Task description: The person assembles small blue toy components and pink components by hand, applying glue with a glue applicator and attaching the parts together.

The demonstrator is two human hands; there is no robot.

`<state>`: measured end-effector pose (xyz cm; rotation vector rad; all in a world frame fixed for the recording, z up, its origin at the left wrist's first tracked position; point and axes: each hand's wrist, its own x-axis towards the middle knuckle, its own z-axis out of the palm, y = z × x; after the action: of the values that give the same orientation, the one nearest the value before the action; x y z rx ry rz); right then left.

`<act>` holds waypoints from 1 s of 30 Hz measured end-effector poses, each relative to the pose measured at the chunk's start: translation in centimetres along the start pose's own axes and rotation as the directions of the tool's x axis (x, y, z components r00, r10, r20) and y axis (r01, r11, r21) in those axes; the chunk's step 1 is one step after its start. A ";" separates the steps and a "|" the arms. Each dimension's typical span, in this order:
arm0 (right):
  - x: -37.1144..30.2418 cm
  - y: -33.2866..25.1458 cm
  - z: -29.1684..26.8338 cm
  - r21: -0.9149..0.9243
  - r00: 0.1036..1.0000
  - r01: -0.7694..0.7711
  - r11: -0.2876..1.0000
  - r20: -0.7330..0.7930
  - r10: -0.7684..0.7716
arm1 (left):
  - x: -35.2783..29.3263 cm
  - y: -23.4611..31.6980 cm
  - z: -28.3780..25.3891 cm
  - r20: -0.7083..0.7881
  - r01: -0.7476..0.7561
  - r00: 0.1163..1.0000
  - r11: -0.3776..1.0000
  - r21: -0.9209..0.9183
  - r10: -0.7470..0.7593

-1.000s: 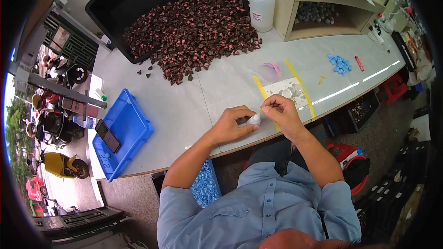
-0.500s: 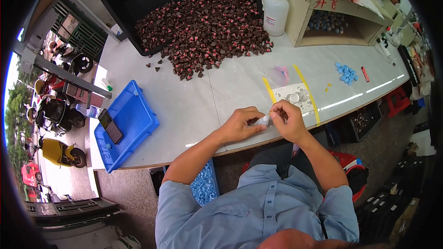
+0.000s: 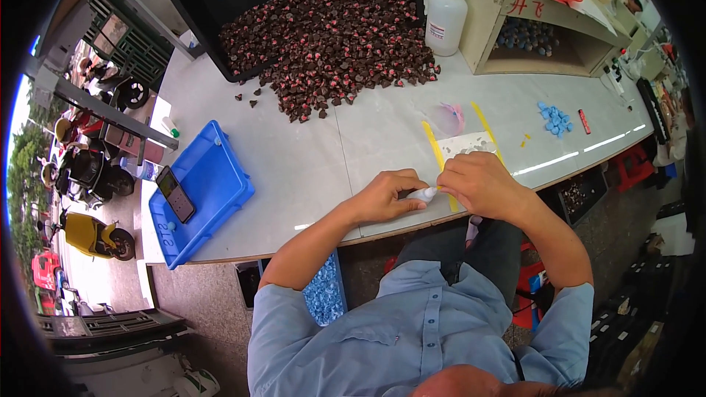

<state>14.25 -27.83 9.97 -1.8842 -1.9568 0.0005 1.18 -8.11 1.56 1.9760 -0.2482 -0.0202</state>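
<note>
My left hand [image 3: 388,197] is closed around a small white bottle [image 3: 421,195] with a narrow nozzle pointing right. Just at the nozzle's end, the fingers of my right hand [image 3: 482,185] are pinched together. What sits between them is hidden by the hand itself. Both hands hover by the table's front edge. Beyond my right hand lies a white sheet [image 3: 446,148] with grey smudges, held by yellow tape strips [image 3: 435,148]. My right hand covers part of it.
Small dark-and-pink pieces [image 3: 323,51] spill from a black bin [image 3: 198,22]. A white squeeze bottle [image 3: 446,20] stands beside an open box [image 3: 515,66]. Light-blue pieces [image 3: 555,119] and a red tube [image 3: 584,122] lie right. A phone [image 3: 176,195] rests in a blue tray [image 3: 234,202].
My right hand has moved right and turned palm-down, coming over the sheet and hiding the white round piece there. My left hand still holds the bottle, its nozzle now tilted further right.
</note>
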 end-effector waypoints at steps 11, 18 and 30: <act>0.2 -0.1 1.3 -0.141 0.996 0.051 0.989 0.082 -0.039 | -0.4 0.1 0.9 -0.096 -0.040 0.994 0.995 0.090 0.049; 0.1 -0.4 1.7 -0.128 0.994 -0.039 0.991 0.100 0.052 | -0.5 0.2 1.3 -0.156 -0.044 0.985 0.984 0.173 0.071; -0.3 -1.2 -1.1 0.087 0.886 -0.237 0.968 -0.390 0.252 | -0.3 -1.2 1.4 -0.256 0.007 0.965 0.979 -0.203 -0.060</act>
<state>13.42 -28.56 11.19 -1.9155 -1.4313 -0.2522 0.91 -8.91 -0.13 1.7586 -0.0375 0.1865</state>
